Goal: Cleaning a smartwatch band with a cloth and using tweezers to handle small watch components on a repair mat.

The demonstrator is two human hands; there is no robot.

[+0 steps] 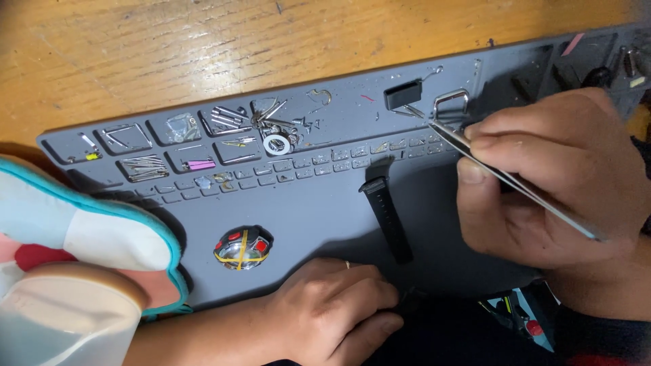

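- Right hand (556,176): fingers and thumb pinched together on a pair of metal tweezers (505,177), held like a pen. The tweezers slant from lower right to upper left.
- Tweezer tips sit near the top edge of the grey work mat (319,210), between a small black rectangular loop (403,94) and a metal buckle frame (451,102). Whether the tips grip anything I cannot tell; the part there is too small to make out.
- Left hand (336,308): rests at the near edge of the mat, fingers curled together, a ring on one finger. The fingertips press at the lower end of a black watch strap (386,217); whether they clamp it or only touch it is hidden in shadow.
- The black watch strap lies on the open part of the mat, running from mid-mat down toward the left hand, slightly tilted.
- A round watch case (243,247) with red and yellow markings lies on the mat to the left of the strap, well apart from both hands.
- The mat's upper rows hold small compartments: thin metal pins (144,167), a pink bar (199,164), loose screws and springs (271,118), a white ring (277,144).
- The mat lies on a wooden table (203,47).
- Lower left: a light blue, white and pink soft object (81,237) overlaps the mat's corner.
- Far right top compartments hold dark tools (597,71), details not clear.
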